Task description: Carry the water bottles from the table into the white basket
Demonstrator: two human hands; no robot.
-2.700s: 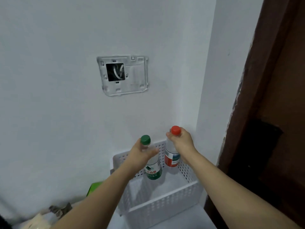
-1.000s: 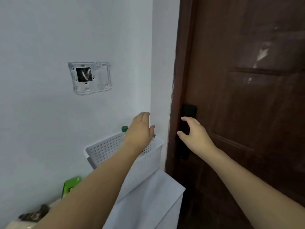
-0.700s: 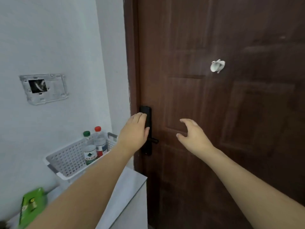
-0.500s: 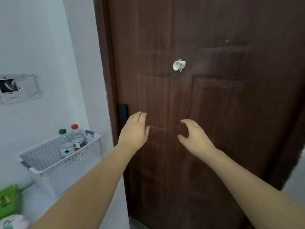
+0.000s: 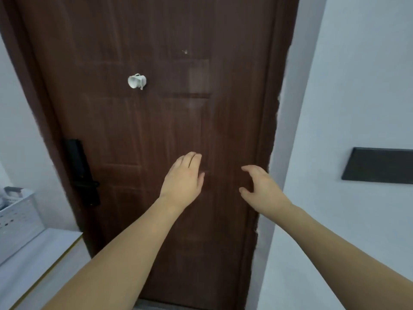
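Plainly, both hands are raised in front of the dark brown door (image 5: 156, 130) and hold nothing; the left hand (image 5: 182, 182) is flat with fingers straight and together; the right hand (image 5: 260, 186) is loosely spread, thumb apart; whether either touches the door cannot be told; the white basket (image 5: 15, 211) sits at the far left edge on a white surface (image 5: 38, 253), its bottles cut off from view.

My head camera faces a brown door (image 5: 156, 130) straight on from close by, tilted slightly down over my outstretched arms. The basket (image 5: 15, 211) sits cut off at the left edge. There is only this one view.
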